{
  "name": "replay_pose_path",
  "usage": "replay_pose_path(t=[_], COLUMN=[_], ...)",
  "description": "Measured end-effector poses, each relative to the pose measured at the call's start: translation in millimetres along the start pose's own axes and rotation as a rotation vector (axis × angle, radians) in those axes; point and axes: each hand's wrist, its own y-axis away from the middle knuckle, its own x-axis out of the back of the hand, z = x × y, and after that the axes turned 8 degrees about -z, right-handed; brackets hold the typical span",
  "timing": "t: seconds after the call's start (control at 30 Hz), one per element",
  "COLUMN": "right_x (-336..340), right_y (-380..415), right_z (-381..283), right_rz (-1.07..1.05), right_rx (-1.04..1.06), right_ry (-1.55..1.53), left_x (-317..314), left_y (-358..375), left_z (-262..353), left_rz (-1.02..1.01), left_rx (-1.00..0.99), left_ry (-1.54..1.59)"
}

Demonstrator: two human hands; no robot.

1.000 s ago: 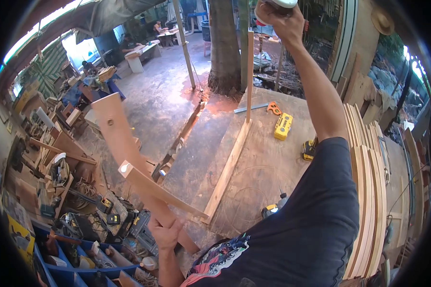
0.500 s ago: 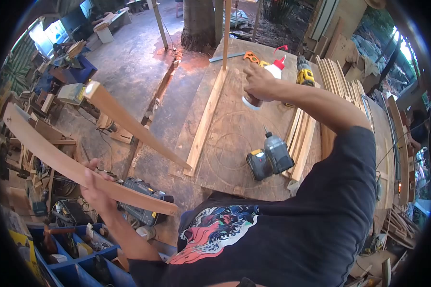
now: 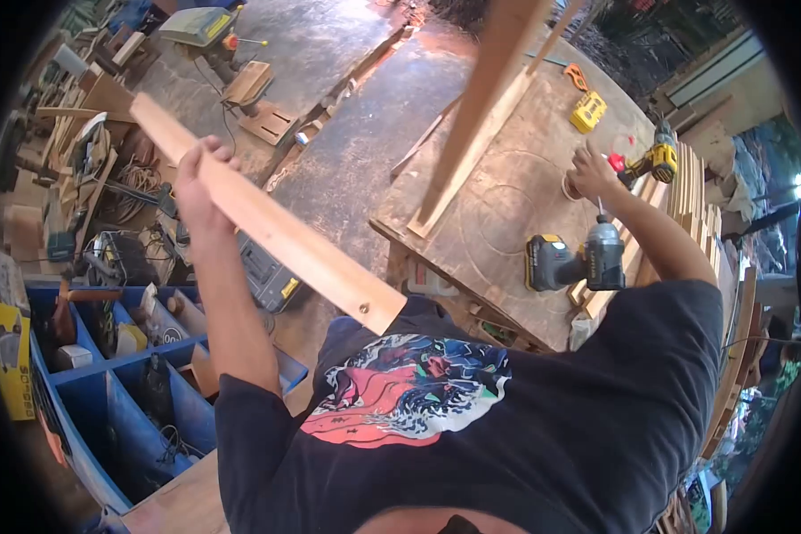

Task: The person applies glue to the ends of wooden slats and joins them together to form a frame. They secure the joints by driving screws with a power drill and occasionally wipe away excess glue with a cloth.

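Observation:
My left hand (image 3: 206, 185) is wrapped around a flat wooden slat (image 3: 267, 230), raised at a slant in front of my shirt. A small dark hole shows near its lower end. My right hand (image 3: 592, 175) is over the workbench, around a glue bottle with a red cap (image 3: 616, 162); the hand hides most of the bottle. Just below that hand stands a cordless driver (image 3: 603, 254), its bit pointing up. Between my hands, a long wooden piece (image 3: 472, 116) rises from the near end of a strip lying on the bench.
A yellow drill (image 3: 659, 162) and several stacked wood strips (image 3: 688, 178) occupy the bench's right side. An orange-handled saw (image 3: 577, 77) and a yellow case (image 3: 588, 112) lie farther back. At lower left is a blue compartmented tool box (image 3: 107, 363). A drill press (image 3: 256, 93) stands beyond the slat.
The slat's far end has swung up and right, and my left hand has risen. My right hand has lowered with the glue bottle toward the yellow drill. The view has turned left.

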Motion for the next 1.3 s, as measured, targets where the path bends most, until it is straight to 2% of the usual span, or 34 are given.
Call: replay_pose_path(t=[0.03, 0.13, 0.17, 0.2, 0.27, 0.3, 0.33, 0.4, 0.47, 0.5, 0.53, 0.6, 0.67, 0.7, 0.73, 0.77, 0.8, 0.83, 0.87, 0.9, 0.97, 1.0, 1.03, 1.1, 1.13, 1.2, 1.23, 1.27, 1.3], right_x=[18.5, 70.1, 83.6, 83.1, 83.7, 89.9, 114.5, 144.3, 162.8, 169.5, 168.8, 159.5, 119.9, 98.2, 91.9, 110.8, 94.6, 112.5, 122.0, 128.8, 144.7, 162.2, 158.4, 134.0, 117.2, 87.3, 93.5, 93.2, 91.1], right_y=[10.3, 46.8, 62.8, 73.7, 102.2, 126.8, 146.7, 182.2, 214.7, 231.2, 244.2, 264.2, 268.0, 269.3, 250.7, 225.2, 204.4, 198.6, 174.6, 162.8, 137.7, 127.2, 124.3, 108.7, 97.7, 87.4, 84.4, 84.3, 87.6], right_z=[-0.2, 10.7, 18.7, 27.4, 43.7, 55.7, 62.4, 59.0, 43.6, 22.4, 1.5, -56.0, -131.0, -168.8, -199.8, -218.8, -243.9, -251.2, -255.8, -252.4, -236.3, -229.3, -227.9, -222.1, -219.2, -219.1, -209.5, -207.6, -203.4], right_rz=[-0.034, 0.041, 0.235, 0.222, 0.442, 0.434, 0.469, 0.654, 0.887, 0.937, 1.097, 1.240, 1.203, 1.033, 1.167, 1.224, 1.207, 0.896, 1.039, 0.955, 1.026, 1.072, 1.084, 1.315, 1.334, 1.309, 1.378, 1.373, 1.260], right_rx=[0.011, 0.056, 0.080, 0.055, -0.078, -0.182, -0.289, -0.637, -0.928, -1.152, -1.242, -1.382, -1.639, -1.643, -1.572, -1.528, -1.544, -1.499, -1.540, -1.502, -1.516, -1.516, -1.529, -1.508, -1.510, -1.532, -1.593, -1.615, -1.636], right_ry=[-0.091, -0.210, -0.320, -0.319, -0.404, -0.488, -0.529, -0.609, -0.563, -0.696, -0.799, -0.865, -1.134, -1.276, -1.348, -1.422, -1.556, -1.676, -1.818, -1.778, -1.722, -1.667, -1.653, -1.802, -1.792, -1.884, -1.813, -1.804, -1.856], left_x=[13.0, -2.2, -3.0, -4.7, -22.4, -31.2, -52.6, -102.4, -110.8, -108.7, -112.2, -115.5, -125.9, -144.8, -159.7, -177.0, -199.0, -229.3, -263.5, -297.7, -363.8, -383.7, -406.3, -444.7, -462.0, -493.3, -496.4, -503.4, -516.9], left_y=[-11.9, -45.8, -59.6, -73.6, -100.0, -120.8, -124.3, -109.8, -72.0, -61.8, -58.8, -54.0, -81.2, -83.8, -100.9, -126.7, -146.2, -153.5, -159.4, -169.0, -182.1, -192.1, -200.2, -219.0, -218.7, -199.6, -189.8, -194.7, -197.3], left_z=[3.7, 8.8, 10.6, 13.1, 21.9, 27.8, 37.5, 56.3, 27.6, 8.4, 1.3, -12.0, 10.3, 31.4, 43.1, 56.1, 62.3, 61.7, 57.3, 50.9, 40.4, 49.9, 42.1, 25.8, 21.8, 4.9, -8.1, -22.9, -34.7], left_rz=[-0.079, -0.023, -0.084, -0.108, -0.212, -0.373, -0.402, -0.379, -0.436, -0.453, -0.498, -0.403, -0.592, -0.651, -0.676, -0.847, -1.016, -0.996, -0.976, -1.182, -1.434, -1.482, -1.498, -1.440, -1.455, -1.101, -1.160, -1.165, -1.250], left_rx=[0.032, 0.009, 0.061, 0.073, 0.111, 0.136, 0.147, 0.075, 0.048, 0.063, 0.082, 0.144, 0.305, 0.410, 0.398, 0.488, 0.585, 0.474, 0.367, 0.279, 0.243, 0.299, 0.299, 0.482, 0.477, 0.507, 0.373, 0.389, 0.423], left_ry=[0.083, 0.126, 0.166, 0.176, 0.049, 0.080, 0.090, 0.199, 0.126, 0.133, 0.149, 0.108, 0.194, 0.234, 0.246, 0.348, 0.442, 0.430, 0.418, 0.482, 0.516, 0.490, 0.496, 0.545, 0.543, 0.551, 0.575, 0.580, 0.340])
